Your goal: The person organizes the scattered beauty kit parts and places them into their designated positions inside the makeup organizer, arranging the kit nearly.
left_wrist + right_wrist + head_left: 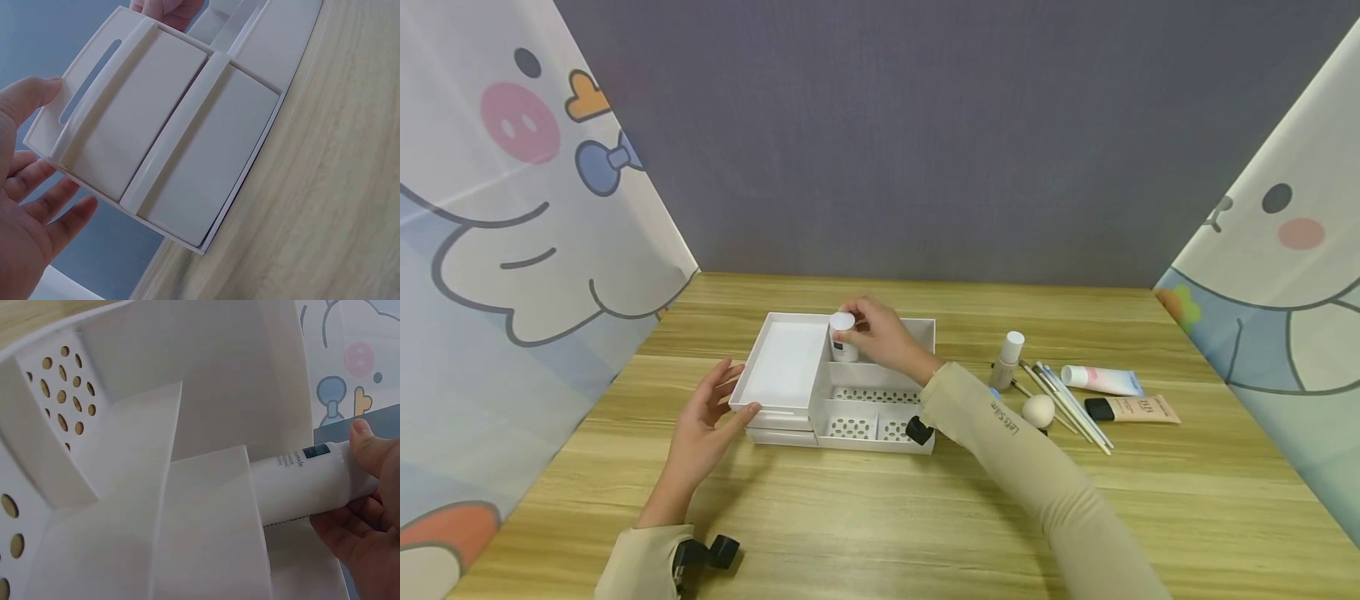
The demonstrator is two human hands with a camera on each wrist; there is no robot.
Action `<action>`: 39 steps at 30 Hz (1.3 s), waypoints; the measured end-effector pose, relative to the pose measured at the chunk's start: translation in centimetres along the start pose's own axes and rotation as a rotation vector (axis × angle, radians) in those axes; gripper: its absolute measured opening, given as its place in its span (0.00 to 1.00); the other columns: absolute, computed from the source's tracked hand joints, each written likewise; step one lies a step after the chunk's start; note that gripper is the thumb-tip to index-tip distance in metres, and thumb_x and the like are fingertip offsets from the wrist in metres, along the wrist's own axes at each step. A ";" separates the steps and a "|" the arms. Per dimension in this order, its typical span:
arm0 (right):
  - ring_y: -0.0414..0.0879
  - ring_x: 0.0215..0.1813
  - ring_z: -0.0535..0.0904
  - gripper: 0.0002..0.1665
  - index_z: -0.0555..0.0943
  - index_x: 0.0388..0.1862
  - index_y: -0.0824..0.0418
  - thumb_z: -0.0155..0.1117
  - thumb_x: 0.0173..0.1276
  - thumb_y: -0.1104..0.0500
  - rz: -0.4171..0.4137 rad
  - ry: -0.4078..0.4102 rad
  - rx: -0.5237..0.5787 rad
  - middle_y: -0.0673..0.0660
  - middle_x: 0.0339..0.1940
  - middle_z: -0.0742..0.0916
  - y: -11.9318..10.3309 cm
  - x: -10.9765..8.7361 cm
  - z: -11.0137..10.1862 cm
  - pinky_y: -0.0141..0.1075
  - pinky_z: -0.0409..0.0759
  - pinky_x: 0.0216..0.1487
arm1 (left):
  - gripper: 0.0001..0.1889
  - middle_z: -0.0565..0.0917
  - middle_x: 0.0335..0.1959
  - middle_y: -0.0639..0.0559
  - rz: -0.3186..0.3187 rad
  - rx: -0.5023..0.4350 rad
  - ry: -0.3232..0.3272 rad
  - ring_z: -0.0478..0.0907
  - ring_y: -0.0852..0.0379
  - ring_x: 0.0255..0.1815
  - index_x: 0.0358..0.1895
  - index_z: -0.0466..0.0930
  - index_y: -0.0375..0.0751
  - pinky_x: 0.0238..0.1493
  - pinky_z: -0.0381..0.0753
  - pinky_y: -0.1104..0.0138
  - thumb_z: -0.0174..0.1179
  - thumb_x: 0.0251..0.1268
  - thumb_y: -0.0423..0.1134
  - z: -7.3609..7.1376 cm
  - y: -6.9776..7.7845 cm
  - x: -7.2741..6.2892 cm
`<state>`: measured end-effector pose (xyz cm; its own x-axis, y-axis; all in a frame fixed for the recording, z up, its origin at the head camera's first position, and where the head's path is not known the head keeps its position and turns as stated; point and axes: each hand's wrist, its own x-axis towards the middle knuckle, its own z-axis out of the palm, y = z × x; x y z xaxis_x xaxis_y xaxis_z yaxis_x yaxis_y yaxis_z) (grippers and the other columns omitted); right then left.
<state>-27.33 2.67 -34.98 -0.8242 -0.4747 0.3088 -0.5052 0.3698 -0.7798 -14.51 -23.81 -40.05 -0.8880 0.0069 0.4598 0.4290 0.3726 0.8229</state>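
Note:
A white storage organizer (786, 358) stands on the wooden table, with a flat top section on its left and open compartments on its right. My right hand (880, 335) pinches a white bottle (844, 352) by its cap. In the right wrist view the bottle (300, 487) has a dark label patch, and its lower end is inside the back compartment, partly hidden by a divider (212, 525). At the organizer's front left corner, my left hand (703, 429) touches the edge with its thumb, its fingers spread along the side. Two drawers (200, 150) show in the left wrist view.
Right of the organizer lie a pump-style bottle with a white cap (1011, 350), a white egg-shaped sponge (1039, 411), several thin brushes (1075, 404), a white-and-blue tube (1101, 380) and a beige tube with black cap (1142, 409). A grey partition (925, 150) stands behind the table.

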 end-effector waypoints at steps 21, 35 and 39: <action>0.51 0.55 0.79 0.22 0.76 0.59 0.68 0.66 0.71 0.60 0.023 -0.003 -0.030 0.61 0.53 0.81 0.2 0.1 -0.2 0.30 0.79 0.57 | 0.17 0.78 0.60 0.37 0.082 -0.030 0.043 0.75 0.69 0.58 0.49 0.79 0.25 0.51 0.77 0.79 0.65 0.54 0.15 0.0 -0.7 0.2; 0.53 0.58 0.79 0.26 0.75 0.62 0.70 0.69 0.68 0.62 0.024 0.008 0.012 0.63 0.57 0.81 0.1 0.2 -0.5 0.31 0.78 0.59 | 0.17 0.79 0.61 0.42 0.068 -0.036 0.052 0.76 0.69 0.57 0.49 0.80 0.25 0.51 0.77 0.79 0.66 0.55 0.16 -0.1 -0.9 0.1; 0.55 0.60 0.78 0.29 0.74 0.65 0.69 0.70 0.67 0.63 0.014 0.046 0.052 0.64 0.58 0.82 0.0 -0.2 -1.3 0.33 0.77 0.61 | 0.17 0.79 0.61 0.42 0.071 -0.036 0.052 0.76 0.69 0.57 0.49 0.80 0.25 0.51 0.77 0.79 0.65 0.54 0.15 -0.2 -0.9 0.0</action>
<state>-27.52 3.81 -34.25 -0.8424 -0.4325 0.3215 -0.4809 0.3338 -0.8107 -14.89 -24.28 -40.71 -0.8457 -0.0162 0.5333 0.4972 0.3391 0.7986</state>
